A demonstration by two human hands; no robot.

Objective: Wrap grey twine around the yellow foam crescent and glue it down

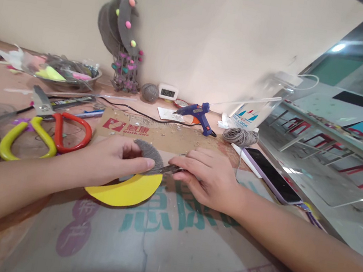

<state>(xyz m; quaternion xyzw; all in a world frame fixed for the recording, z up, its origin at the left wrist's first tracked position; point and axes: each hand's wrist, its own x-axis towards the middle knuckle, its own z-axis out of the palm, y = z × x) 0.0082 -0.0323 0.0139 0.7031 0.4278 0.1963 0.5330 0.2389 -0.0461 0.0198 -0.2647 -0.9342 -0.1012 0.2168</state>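
Observation:
My left hand [112, 161] presses down on a yellow foam crescent [123, 190] with a grey, string-wrapped crescent piece [149, 151] lying over its upper edge; thumb and fingers pinch the two together. My right hand [203, 177] is closed around a thin dark metal tool [165, 169] whose tip points left and meets the crescent near my left thumb. Both hands rest on printed cardboard [164, 240] covering the table.
Yellow-handled and red-handled scissors [46, 134] lie at left. A blue glue gun [197, 114], a twine bundle [240, 137] and a phone [274, 175] sit at right. A metal bowl of foam scraps [61, 74], a grey decorated craft piece [122, 33] and a small clock [168, 92] stand by the wall.

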